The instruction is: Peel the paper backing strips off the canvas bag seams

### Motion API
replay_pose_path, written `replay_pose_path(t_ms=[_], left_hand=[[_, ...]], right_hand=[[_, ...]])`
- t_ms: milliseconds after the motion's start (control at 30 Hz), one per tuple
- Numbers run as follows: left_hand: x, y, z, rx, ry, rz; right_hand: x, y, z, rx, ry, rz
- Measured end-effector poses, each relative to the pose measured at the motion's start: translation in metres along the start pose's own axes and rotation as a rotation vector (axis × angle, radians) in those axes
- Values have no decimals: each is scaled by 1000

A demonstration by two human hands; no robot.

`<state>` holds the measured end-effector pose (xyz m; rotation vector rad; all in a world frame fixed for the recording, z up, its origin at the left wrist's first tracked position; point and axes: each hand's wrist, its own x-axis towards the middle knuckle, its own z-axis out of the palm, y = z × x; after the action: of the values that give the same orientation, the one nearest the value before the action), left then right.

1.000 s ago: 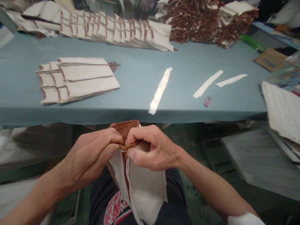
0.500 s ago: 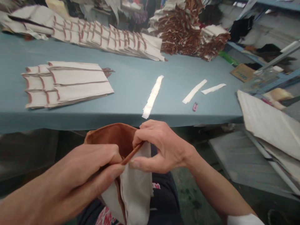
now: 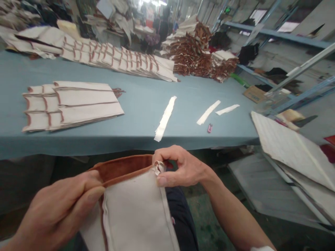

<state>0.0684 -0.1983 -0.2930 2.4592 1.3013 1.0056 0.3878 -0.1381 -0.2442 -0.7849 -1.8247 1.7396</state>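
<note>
Over my lap I hold a cream cloth bag with a brown lining showing at its open top. My left hand pinches the bag's left top corner, fingers closed on the brown-edged seam. My right hand pinches the right top corner, thumb and fingers pressed on a crumpled bit of the cloth. The mouth of the bag is stretched wide between both hands, just below the front edge of the blue table.
On the table lie a fanned stack of finished cream bags, a long overlapped row of bags at the back, brown-trimmed piles, white cloth strips and a small pink lighter. Flat boards lean at the right.
My hands have moved apart, pulling the bag's top from a bunched fold into a wide flat opening. The view has tilted up, showing more of the room.
</note>
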Motion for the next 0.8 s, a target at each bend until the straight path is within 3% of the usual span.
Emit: replay_pose_path(t_ms=[133, 333, 600, 800], left_hand=[[14, 1, -3, -104, 17, -31], [32, 7, -12, -378, -120, -132], [67, 25, -6, -484, -296, 17], [76, 36, -6, -431, -290, 62]], right_hand=[[7, -4, 6, 33, -90, -17], [16, -11, 11, 34, -112, -69], [15, -11, 18, 127, -43, -48], [14, -7, 21, 192, -65, -129]])
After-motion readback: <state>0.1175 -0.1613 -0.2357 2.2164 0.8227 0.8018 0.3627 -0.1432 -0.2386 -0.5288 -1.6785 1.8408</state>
